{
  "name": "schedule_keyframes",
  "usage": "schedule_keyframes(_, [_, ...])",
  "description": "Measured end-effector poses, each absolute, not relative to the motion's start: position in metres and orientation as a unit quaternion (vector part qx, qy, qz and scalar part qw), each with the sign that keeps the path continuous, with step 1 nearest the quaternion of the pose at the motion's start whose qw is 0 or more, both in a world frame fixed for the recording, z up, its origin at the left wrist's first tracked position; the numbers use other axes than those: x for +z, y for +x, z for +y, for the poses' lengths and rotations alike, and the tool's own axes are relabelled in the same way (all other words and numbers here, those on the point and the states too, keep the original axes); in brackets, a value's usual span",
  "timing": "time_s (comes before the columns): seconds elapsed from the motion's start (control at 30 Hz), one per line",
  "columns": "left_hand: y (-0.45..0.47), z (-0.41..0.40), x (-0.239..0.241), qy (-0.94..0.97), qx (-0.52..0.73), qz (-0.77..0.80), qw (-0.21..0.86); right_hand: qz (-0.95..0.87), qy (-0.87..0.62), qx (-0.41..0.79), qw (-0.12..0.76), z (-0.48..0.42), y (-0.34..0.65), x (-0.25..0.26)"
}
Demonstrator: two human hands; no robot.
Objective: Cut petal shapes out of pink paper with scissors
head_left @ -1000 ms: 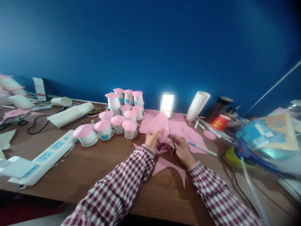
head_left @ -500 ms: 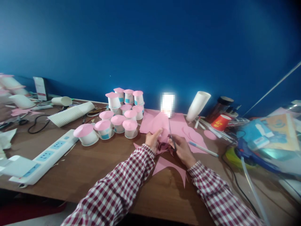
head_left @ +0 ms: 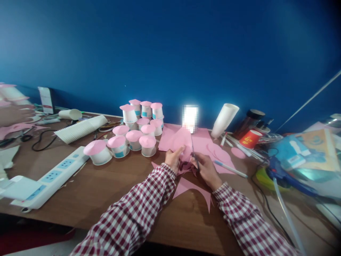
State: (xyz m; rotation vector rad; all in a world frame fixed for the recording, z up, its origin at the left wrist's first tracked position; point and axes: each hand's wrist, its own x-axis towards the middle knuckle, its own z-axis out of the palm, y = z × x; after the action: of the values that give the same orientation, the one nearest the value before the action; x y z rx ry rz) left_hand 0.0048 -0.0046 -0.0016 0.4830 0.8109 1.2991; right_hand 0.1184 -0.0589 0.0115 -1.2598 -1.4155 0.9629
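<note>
My left hand (head_left: 173, 159) pinches a piece of pink paper (head_left: 182, 138) between thumb and fingers, holding it upright above the table. In my right hand (head_left: 207, 169) is a pair of scissors (head_left: 195, 156), fingers closed round the handles, blades pointing up along the paper's right edge. Pink sheets (head_left: 167, 133) lie flat behind both hands. A curved pink offcut (head_left: 192, 190) rests on the wood in front of them. To the right of my right hand a capped pen (head_left: 230, 169) lies partly across more pink paper (head_left: 220, 156).
Paper cups with pink paper tops (head_left: 119, 145) stand at left, some stacked. Beyond them are a power strip (head_left: 53, 176) and nested white cups (head_left: 82, 128). A leaning cup stack (head_left: 225, 119), red cup (head_left: 250, 138) and blue glue gun (head_left: 290, 177) sit right. Another person's hand (head_left: 17, 113) is far left.
At the far left, the other person's hand has come further into view over the pink paper there. My own hands, the scissors and the paper look nearly unchanged.
</note>
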Motion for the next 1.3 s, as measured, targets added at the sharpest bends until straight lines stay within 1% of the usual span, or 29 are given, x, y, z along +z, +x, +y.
schedule_keyframes(0.3, [0.005, -0.002, -0.009, 0.224, 0.587, 0.361, 0.689, -0.596, -0.518, 0.380, 0.481, -0.058, 0.120, 0.009])
schedule_keyframes(0.73, [0.006, -0.004, -0.006, 0.229, 0.590, 0.338, 0.697, -0.607, -0.520, 0.369, 0.474, -0.057, 0.121, 0.008])
schedule_keyframes(1.03, [0.005, -0.003, -0.004, 0.219, 0.589, 0.368, 0.685, -0.602, -0.525, 0.356, 0.485, -0.055, 0.124, 0.002])
schedule_keyframes(1.2, [0.005, -0.002, -0.005, 0.221, 0.597, 0.354, 0.685, -0.596, -0.520, 0.366, 0.490, -0.053, 0.127, -0.005])
schedule_keyframes(1.3, [0.005, -0.002, -0.005, 0.216, 0.593, 0.377, 0.678, -0.595, -0.517, 0.371, 0.490, -0.052, 0.129, -0.009])
